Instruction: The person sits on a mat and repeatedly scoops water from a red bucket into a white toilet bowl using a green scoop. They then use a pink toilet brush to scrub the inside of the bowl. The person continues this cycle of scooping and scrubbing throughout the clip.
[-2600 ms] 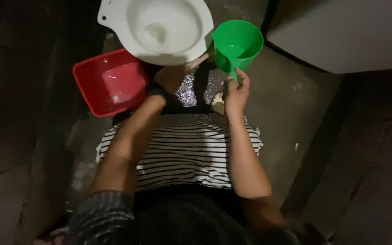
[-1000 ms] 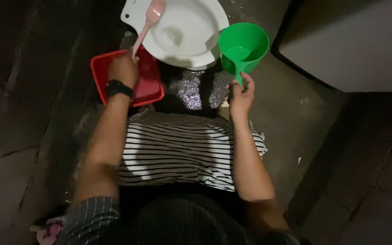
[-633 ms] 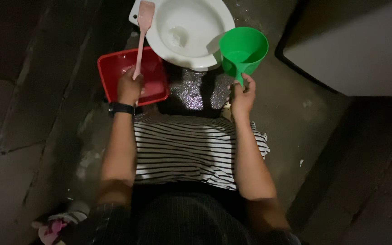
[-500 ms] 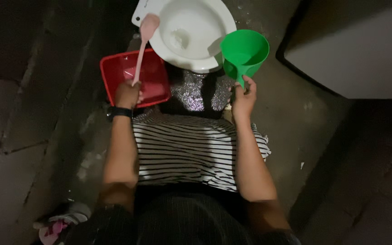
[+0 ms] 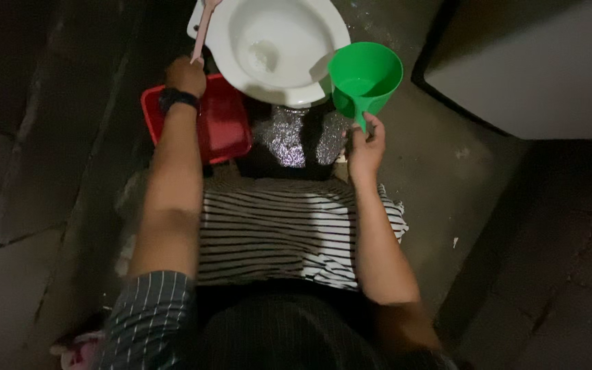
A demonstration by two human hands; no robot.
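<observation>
A pale pink plastic brush with a long thin handle (image 5: pixel 200 38) is gripped by the left hand (image 5: pixel 186 74), the fingers being curled tightly around the lower end of the handle; the head of the brush is cut off by the top edge of the view, so its contact with anything cannot be told. The handle is held slanting up along the left rim of the white ceramic toilet bowl (image 5: pixel 279 44), which is seen from above with a little water in its bottom. A dark wristwatch (image 5: pixel 175 98) is worn on the left wrist.

Beneath the left forearm a shallow red plastic rectangular basin (image 5: pixel 220 127) is set on the floor, just beside the front left of the bowl and partly covered by the arm.

A round green plastic water dipper with a short handle (image 5: pixel 364 74) is held by the right hand (image 5: pixel 366 145), the fingers and thumb being closed around the lower end of the handle. The dipper is kept upright just beside the right rim of the bowl, and some water is visible inside it.

A wet, glistening patch of dark concrete floor (image 5: pixel 289 133) is seen in front of the bowl, between the two hands. A black-and-white striped garment (image 5: pixel 282 229) is worn below them. A large pale box-shaped surface (image 5: pixel 536 62) is seen at the upper right
</observation>
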